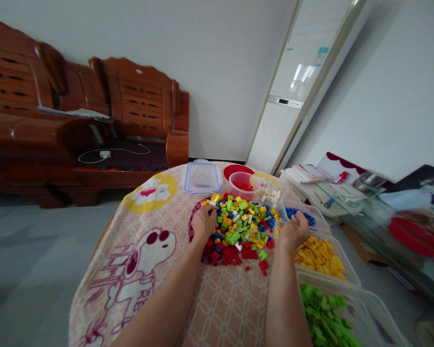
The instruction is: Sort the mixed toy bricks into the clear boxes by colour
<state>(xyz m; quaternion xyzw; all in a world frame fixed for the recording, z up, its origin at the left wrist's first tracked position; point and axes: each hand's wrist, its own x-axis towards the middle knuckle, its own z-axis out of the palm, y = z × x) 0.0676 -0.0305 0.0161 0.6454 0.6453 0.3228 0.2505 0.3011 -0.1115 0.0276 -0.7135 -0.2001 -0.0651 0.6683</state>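
A pile of mixed small bricks (240, 224), red, yellow, green, blue and white, lies on a cartoon-print cloth (144, 260) covering a round table. My left hand (203, 222) rests on the pile's left edge with fingers curled down into the bricks. My right hand (293, 230) lies at the pile's right edge, over the rim of the clear box of blue bricks (311, 218), fingers bent; what it holds, if anything, is hidden.
Clear boxes line the right side: yellow bricks (320, 255), green bricks (325, 315). A tub of red bricks (243, 184), a white-brick heap (271, 195) and a lidded box (201, 177) stand behind. Wooden sofa (75, 120) left, glass table (383, 217) right.
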